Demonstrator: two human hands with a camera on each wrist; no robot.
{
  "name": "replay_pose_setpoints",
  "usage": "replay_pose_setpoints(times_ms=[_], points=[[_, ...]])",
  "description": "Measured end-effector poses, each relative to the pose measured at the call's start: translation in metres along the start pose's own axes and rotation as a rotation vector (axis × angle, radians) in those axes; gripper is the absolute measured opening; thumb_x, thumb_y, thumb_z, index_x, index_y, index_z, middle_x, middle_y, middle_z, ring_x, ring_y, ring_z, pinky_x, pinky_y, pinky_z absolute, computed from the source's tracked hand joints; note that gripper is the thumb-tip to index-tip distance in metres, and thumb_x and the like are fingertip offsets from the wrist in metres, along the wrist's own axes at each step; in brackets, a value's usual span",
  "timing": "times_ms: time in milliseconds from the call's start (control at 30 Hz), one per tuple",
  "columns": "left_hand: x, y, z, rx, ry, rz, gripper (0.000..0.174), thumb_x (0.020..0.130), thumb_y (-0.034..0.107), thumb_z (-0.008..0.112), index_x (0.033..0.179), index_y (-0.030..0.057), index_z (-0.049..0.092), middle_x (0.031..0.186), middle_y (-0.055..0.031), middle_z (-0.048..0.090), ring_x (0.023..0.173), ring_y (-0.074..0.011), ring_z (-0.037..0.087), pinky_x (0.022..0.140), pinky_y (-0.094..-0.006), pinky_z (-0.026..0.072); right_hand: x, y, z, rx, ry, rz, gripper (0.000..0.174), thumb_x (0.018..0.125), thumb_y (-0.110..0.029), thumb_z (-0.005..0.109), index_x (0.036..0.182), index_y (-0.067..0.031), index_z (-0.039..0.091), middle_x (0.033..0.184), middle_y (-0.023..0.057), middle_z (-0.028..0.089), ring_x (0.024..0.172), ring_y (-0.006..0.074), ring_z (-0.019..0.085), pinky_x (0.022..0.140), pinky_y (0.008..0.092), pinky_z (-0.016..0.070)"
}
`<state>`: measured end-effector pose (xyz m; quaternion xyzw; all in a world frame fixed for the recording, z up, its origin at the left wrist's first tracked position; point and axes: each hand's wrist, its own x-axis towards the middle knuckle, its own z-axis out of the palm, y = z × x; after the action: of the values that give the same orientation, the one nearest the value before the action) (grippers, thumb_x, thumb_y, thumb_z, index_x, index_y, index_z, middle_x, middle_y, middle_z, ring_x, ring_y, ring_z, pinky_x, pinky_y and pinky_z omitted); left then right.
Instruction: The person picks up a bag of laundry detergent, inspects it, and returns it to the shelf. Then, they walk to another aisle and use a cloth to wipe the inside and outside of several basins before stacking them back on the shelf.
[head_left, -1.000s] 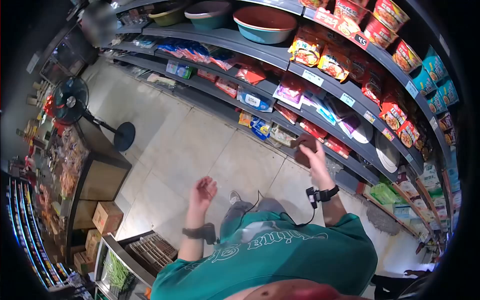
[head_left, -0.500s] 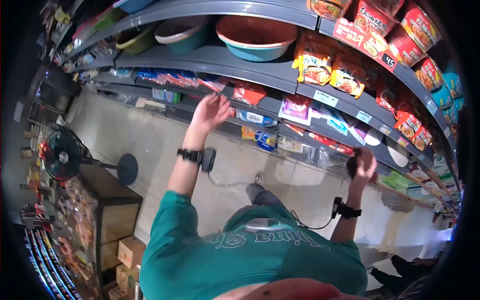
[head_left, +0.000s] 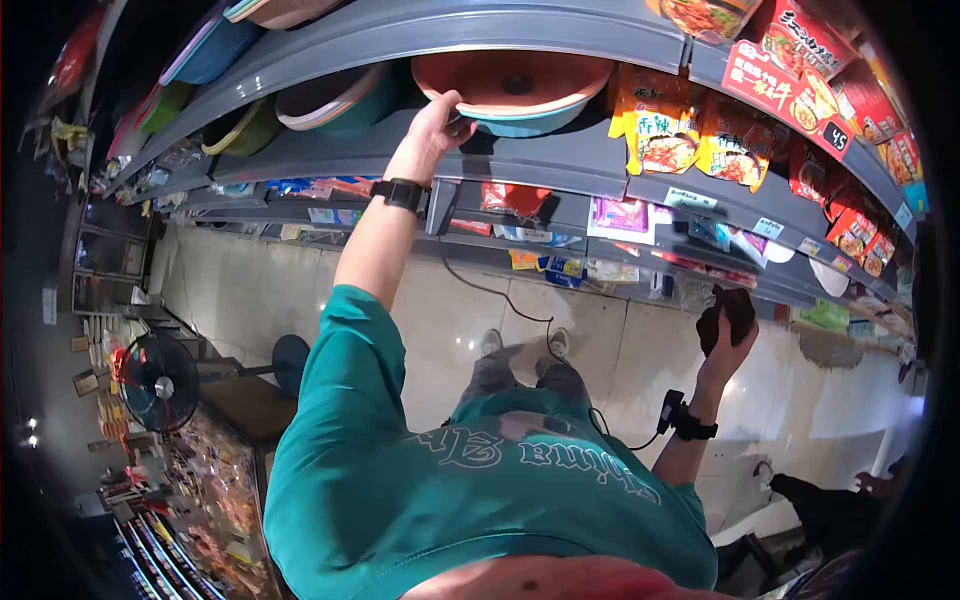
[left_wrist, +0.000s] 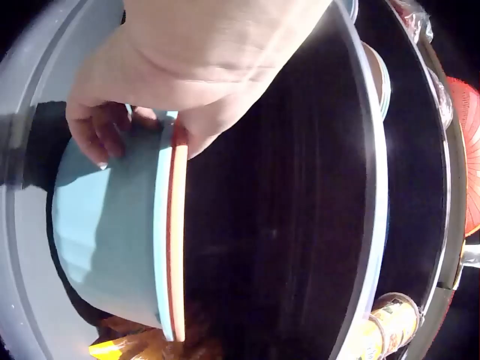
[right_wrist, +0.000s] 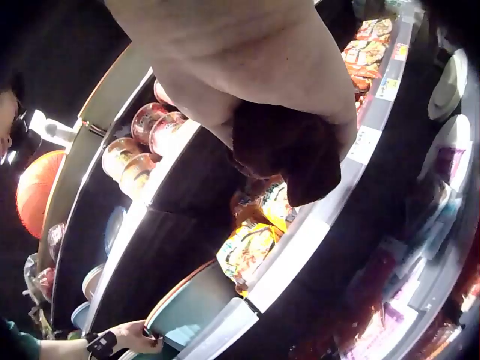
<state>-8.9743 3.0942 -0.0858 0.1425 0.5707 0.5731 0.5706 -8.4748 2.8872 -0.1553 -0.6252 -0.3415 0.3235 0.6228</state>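
My left hand (head_left: 435,132) is at the rim of nested plastic basins on a grey shelf. An orange-red basin (head_left: 560,80) sits inside a light blue one (left_wrist: 112,225). In the left wrist view my thumb lies over the rim and my fingers curl against the blue outside, pinching the edge. My right hand (head_left: 735,352) is held out lower, away from the shelf, and grips a crumpled dark brown cloth (right_wrist: 285,150). The cloth hangs out past my fingers.
Other basins (head_left: 335,100) stand left of these. To the right are noodle packets (head_left: 665,135) and noodle cups (right_wrist: 139,161) behind a price card (head_left: 780,95). Bagged goods fill lower shelves. A standing fan (head_left: 160,385) is at the left; a dark-clothed person (head_left: 825,510) is behind at right.
My left hand has risen from low in front of me, past the lower shelves, to the basin rim. The right hand has moved rightward with the cloth. The view has shifted closer to the shelf.
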Motion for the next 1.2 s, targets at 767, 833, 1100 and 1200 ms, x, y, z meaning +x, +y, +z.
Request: replay_pose_setpoints(times_ms=[767,833,1100,1200], points=[[-0.116,-0.022,-0.104,-0.132,-0.318,0.061,0.056,0.080,-0.004,0.048,0.133,0.0031,0.033,0.111,-0.0186,0.060,0.089,-0.0282,0.069,0.064,-0.0338,0.0643,-0.124,-0.147,0.270,-0.454,-0.693,-0.868,0.041,0.077,-0.002,0.070,0.115,-0.0016,0.055,0.104,0.0153,0.064,0.098,0.0275,0.064,0.085,0.0349,0.0503],[-0.115,-0.026,-0.110,-0.134,-0.355,0.166,0.059,0.076,-0.006,0.048,0.132,0.0031,0.034,0.108,-0.0168,0.060,0.081,-0.0250,0.069,0.059,-0.0319,0.0631,-0.121,-0.131,0.290,-0.474,-0.926,-0.624,0.043,0.074,-0.003,0.070,0.115,-0.0026,0.056,0.102,0.0152,0.065,0.093,0.0296,0.065,0.080,0.0355,0.0520],[-0.105,-0.052,-0.137,-0.163,-0.368,-0.206,0.044,0.078,0.002,0.047,0.122,0.0028,0.048,0.112,-0.0130,0.058,0.088,-0.0208,0.066,0.059,-0.0303,0.0583,-0.118,-0.082,0.353,-0.905,-1.342,-0.796,0.049,0.076,-0.019,0.066,0.123,-0.0153,0.056,0.107,0.0149,0.058,0.099,0.0342,0.059,0.084,0.0422,0.0492],[-0.115,-0.044,-0.137,-0.165,-0.506,-0.146,0.047,0.079,0.001,0.046,0.126,0.0021,0.046,0.113,-0.0120,0.058,0.092,-0.0212,0.065,0.061,-0.0296,0.0586,-0.113,-0.060,0.382,-0.890,-1.359,-0.949,0.043,0.075,-0.017,0.066,0.117,-0.0141,0.056,0.103,0.0148,0.055,0.096,0.0346,0.058,0.079,0.0428,0.0496]])
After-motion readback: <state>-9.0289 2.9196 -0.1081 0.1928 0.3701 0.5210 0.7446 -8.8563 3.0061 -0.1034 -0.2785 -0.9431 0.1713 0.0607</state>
